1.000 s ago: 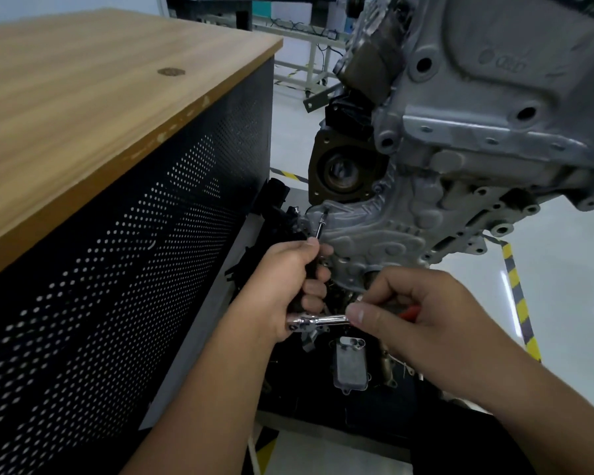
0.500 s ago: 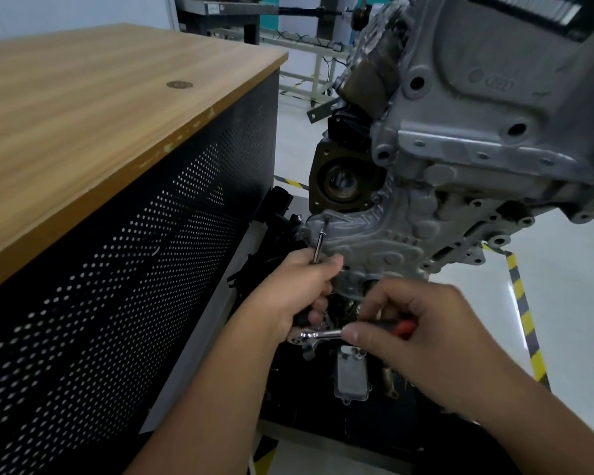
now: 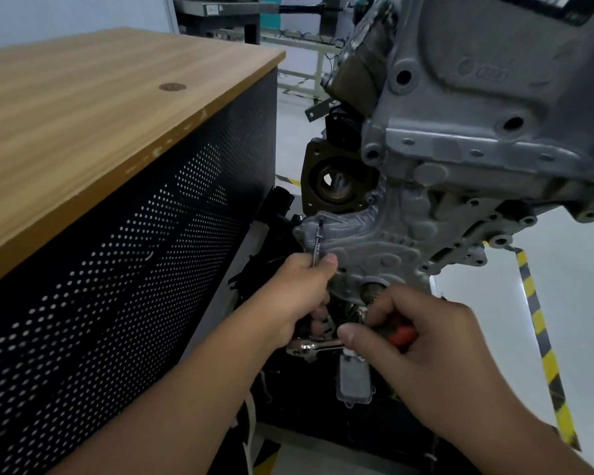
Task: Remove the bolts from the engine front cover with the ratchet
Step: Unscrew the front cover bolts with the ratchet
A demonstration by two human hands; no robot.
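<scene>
Left hand (image 3: 299, 296) wrapped around a thin extension bar (image 3: 317, 242) running up to the grey front cover (image 3: 364, 234). Right hand (image 3: 422, 341) pinching the red-handled ratchet (image 3: 318, 346) lying crosswise below. Wooden-topped bench (image 3: 100, 108) with perforated black side at left; striped floor tape (image 3: 542, 351) at right.

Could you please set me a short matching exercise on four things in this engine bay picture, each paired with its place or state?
Things:
1. left hand
2. right hand
3. extension bar
4. wooden benchtop

Places or states:
A. grips the ratchet by its orange handle
B. runs up from the fist to the front cover
C. lies to the left of the engine, above a perforated black panel
D. curled round the lower part of the bar

Pairs: 1-D, 2-A, 3-B, 4-C
</scene>
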